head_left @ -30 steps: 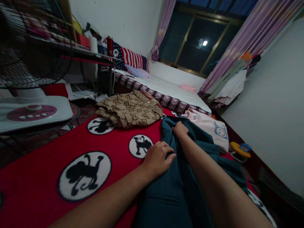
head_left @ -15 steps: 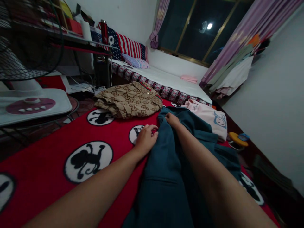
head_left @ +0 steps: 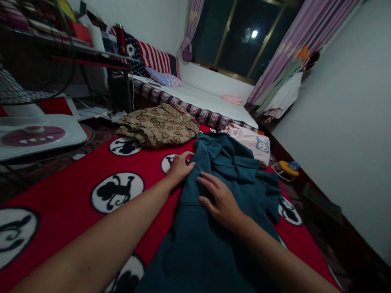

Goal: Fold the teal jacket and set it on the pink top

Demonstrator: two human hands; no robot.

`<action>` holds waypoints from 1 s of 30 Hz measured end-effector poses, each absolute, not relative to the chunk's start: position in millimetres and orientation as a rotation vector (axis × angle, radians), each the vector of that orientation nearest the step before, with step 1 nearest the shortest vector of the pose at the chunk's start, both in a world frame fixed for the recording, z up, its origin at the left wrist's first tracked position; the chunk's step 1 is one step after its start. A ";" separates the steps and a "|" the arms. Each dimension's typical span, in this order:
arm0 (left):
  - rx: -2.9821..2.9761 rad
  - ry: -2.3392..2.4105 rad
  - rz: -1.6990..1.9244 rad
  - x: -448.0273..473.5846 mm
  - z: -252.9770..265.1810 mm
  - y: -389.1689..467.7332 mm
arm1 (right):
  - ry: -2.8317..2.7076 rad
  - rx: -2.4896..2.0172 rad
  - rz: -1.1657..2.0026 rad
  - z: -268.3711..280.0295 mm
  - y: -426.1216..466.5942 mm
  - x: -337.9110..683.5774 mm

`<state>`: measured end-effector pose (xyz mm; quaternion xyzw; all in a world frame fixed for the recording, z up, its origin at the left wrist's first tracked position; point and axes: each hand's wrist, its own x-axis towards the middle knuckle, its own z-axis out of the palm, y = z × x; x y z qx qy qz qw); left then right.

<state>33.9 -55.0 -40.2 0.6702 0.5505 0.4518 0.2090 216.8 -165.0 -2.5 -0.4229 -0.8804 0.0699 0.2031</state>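
Both hands point(head_left: 200, 185) flat, apparently, on teal garment point(head_left: 222, 236), red blanket point(head_left: 76, 191)

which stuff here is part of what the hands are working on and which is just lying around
In hand:
teal garment
left hand at its edge
right hand flat on it
red blanket underneath

Lying about:
brown patterned garment
pink garment
fan
bed

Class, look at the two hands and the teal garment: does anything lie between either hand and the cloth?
Nothing visible does. The left hand rests on the teal garment at its left edge, and the right hand lies flat on its middle.
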 end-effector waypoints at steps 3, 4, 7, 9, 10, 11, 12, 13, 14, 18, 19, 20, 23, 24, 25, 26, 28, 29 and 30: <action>1.860 1.700 1.210 27.9 -37.3 -59.2 | -2.646 -1.215 0.246 -20.8 -188.8 209.8; 1.878 1.747 1.173 25.5 -35.6 -61.5 | -2.667 -1.235 0.243 -24.1 -192.0 208.2; 2.035 1.805 1.143 22.5 -25.7 -68.9 | -2.648 -1.274 0.212 -26.9 -194.6 205.4; 2.173 1.718 1.239 28.9 -14.9 -71.5 | -2.630 -1.269 0.209 -26.0 -194.3 204.3; 2.231 1.622 1.287 35.4 -9.0 -71.1 | -2.623 -1.266 0.212 -25.6 -194.2 203.9; 2.275 1.506 1.314 43.8 -3.6 -69.4 | -2.617 -1.263 0.218 -25.2 -194.2 203.5; 2.308 1.387 1.312 53.6 0.6 -66.4 | -2.608 -1.264 0.223 -25.0 -194.3 203.2; 2.329 1.295 1.285 64.0 2.8 -62.2 | -2.597 -1.267 0.226 -24.9 -194.6 203.1; 2.338 1.252 1.236 74.0 2.6 -57.1 | -2.583 -1.270 0.229 -24.9 -195.0 203.2; 2.299 1.430 0.953 99.1 -22.2 -37.9 | -2.482 -1.241 0.280 -27.7 -196.9 205.4; 2.305 1.468 0.897 100.8 -31.4 -35.5 | -2.439 -1.223 0.309 -29.3 -197.2 206.4; 2.329 1.491 0.857 101.1 -40.0 -34.2 | -2.384 -1.202 0.346 -31.1 -197.1 207.6; 2.444 1.523 0.761 98.6 -55.9 -35.3 | -2.137 -1.125 0.480 -34.2 -190.5 214.0; 2.473 1.527 0.724 97.6 -57.2 -36.4 | -2.052 -1.098 0.500 -33.0 -184.8 218.0; 2.490 1.514 0.697 96.7 -56.8 -37.5 | -1.980 -1.081 0.496 -30.1 -176.8 223.3; 2.496 1.494 0.683 95.9 -55.3 -38.4 | -1.926 -1.078 0.466 -25.5 -166.3 230.3; 2.481 1.445 0.698 94.2 -50.6 -39.8 | -1.884 -1.135 0.328 -11.8 -138.8 249.0; 2.467 1.416 0.725 93.2 -48.3 -40.1 | -1.886 -1.202 0.234 -3.7 -122.8 260.3; 2.448 1.388 0.763 92.0 -46.3 -40.3 | -1.910 -1.296 0.120 4.5 -106.2 272.4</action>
